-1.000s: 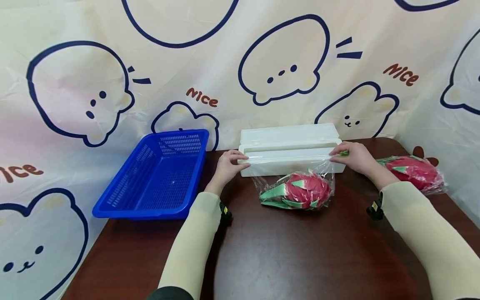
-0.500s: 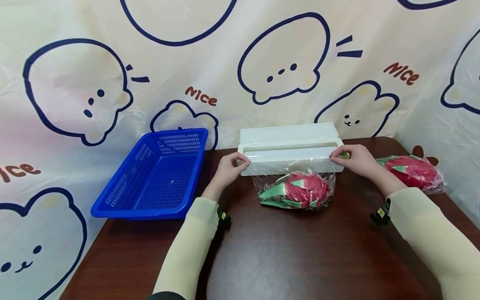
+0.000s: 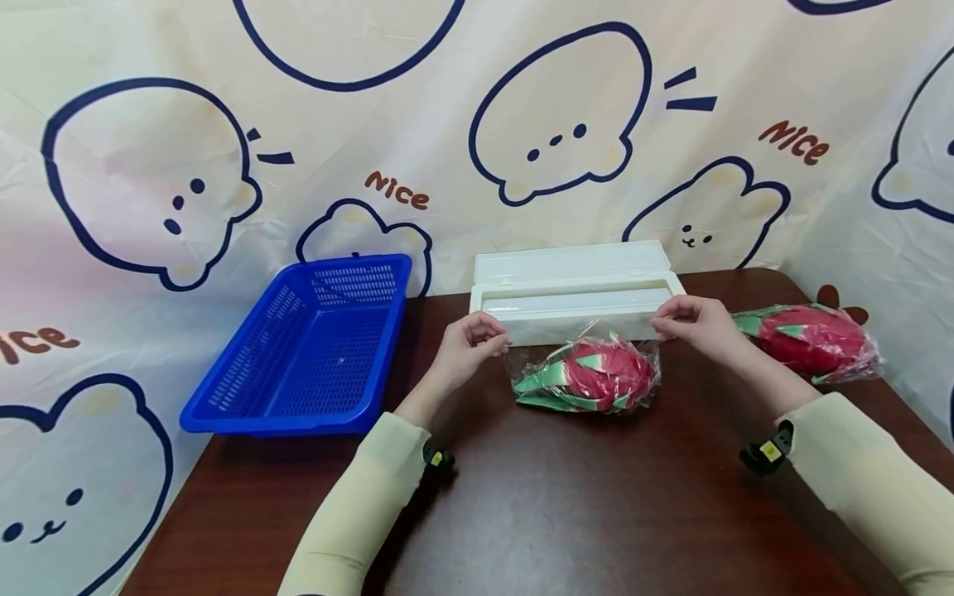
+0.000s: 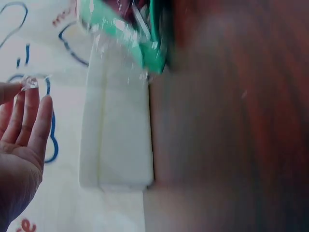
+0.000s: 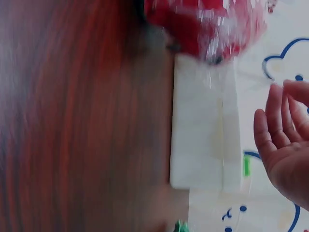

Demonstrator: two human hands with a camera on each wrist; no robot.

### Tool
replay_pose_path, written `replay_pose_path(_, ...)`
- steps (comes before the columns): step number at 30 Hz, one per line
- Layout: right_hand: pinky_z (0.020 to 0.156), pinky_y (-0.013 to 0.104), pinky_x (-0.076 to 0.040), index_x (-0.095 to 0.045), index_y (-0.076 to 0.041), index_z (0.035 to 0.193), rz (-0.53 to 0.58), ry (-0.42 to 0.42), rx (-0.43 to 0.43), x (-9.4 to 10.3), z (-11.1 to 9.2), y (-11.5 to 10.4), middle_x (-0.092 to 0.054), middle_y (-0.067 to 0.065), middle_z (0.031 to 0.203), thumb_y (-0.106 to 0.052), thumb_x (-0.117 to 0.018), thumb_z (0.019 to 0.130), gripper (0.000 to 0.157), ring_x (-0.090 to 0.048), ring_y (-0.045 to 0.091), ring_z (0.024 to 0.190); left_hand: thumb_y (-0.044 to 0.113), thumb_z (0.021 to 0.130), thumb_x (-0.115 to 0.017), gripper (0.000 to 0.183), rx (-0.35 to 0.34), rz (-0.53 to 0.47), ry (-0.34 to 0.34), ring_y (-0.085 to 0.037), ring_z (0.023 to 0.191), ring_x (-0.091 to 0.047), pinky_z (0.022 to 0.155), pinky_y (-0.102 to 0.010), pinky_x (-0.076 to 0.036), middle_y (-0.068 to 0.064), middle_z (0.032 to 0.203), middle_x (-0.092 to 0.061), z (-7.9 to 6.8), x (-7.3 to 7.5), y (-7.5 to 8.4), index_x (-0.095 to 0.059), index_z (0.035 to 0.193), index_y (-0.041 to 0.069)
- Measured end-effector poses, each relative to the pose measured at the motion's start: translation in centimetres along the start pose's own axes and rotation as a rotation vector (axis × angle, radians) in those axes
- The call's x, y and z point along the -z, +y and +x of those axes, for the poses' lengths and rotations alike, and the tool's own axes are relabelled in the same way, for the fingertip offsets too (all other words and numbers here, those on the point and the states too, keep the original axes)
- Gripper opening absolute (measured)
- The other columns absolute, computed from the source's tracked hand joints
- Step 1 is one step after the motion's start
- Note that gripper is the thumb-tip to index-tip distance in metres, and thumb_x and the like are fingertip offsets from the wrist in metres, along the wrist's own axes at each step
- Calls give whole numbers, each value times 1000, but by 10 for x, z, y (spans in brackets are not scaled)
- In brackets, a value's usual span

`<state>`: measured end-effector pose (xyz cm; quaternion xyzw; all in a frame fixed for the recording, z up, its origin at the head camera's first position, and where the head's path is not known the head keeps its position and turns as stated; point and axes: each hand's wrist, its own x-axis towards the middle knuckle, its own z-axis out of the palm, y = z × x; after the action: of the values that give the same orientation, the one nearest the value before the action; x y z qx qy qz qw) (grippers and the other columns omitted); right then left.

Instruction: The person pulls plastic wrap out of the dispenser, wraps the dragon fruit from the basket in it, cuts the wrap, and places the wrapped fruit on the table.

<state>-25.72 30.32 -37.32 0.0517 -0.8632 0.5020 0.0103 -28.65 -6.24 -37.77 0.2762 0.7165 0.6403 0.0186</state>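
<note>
In the head view, my left hand [image 3: 471, 352] pinches one corner of a thin clear plastic film between thumb and fingertips. The opposite corner is pinched by my right hand [image 3: 699, 324]. Between them the cling film [image 3: 592, 333] hangs over a red dragon fruit [image 3: 613, 371] with green leaf tips, which lies on the table in front of the hands. Right behind it stands a long white cling film dispenser box [image 3: 484, 329], its lid tipped up and a pale roll inside. The left wrist view shows a crumpled bit of film [image 4: 30, 83] at the fingertips.
To the left, a blue perforated plastic basket [image 3: 276, 424] sits on the dark brown table [image 3: 596, 513]. A second dragon fruit [image 3: 816, 341], wrapped in film, lies at the right beyond my right forearm. A printed cloth [image 3: 417, 132] hangs behind the table.
Both hands have moved a little toward me with the film, away from the dispenser's opening. The film's edge now hangs nearer the dragon fruit, which stays in place.
</note>
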Motion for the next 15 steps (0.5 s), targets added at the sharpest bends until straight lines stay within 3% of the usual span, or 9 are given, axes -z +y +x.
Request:
replay_pose_path(2,76,25,-54,-61,7,111,68,-4,-11,-4,-3,-3,-69,13,92,-20,-65,95,32,-65,16,79,-12,88,-63,10,-25,11,-12,-30,73,-65,66,-25,-53,-31,86,-65,-5,-7,6,-58,95,-16)
replay_pose_path(6,76,26,-54,-65,6,107,145,-12,-9,-14,-10,-7,-70,6,88,-18,-67,94,28,-65,16,79,-9,87,-66,10,-52,46,-43,-15,73,-62,67,-24,-50,-26,87,-66,-9,-20,-4,-61,96,-13)
replay_pose_path(10,77,28,-52,-67,5,106,113,-8,15,-23,-18,-13,-70,2,90,-21,-69,92,29,-60,16,82,-5,87,-68,9,-58,93,-122,-12,78,-62,72,-29,-52,-18,90,-69,-12,-32,-15,-65,95,-7)
replay_pose_path(15,70,30,-51,-70,4,104,23,-1,69,-35,-24,-14,-71,6,91,-23,-72,90,31,-57,17,80,-1,86,-72,7,-50,152,-220,-10,79,-62,76,-33,-53,-10,88,-70,-15,-43,-21,-68,92,1)
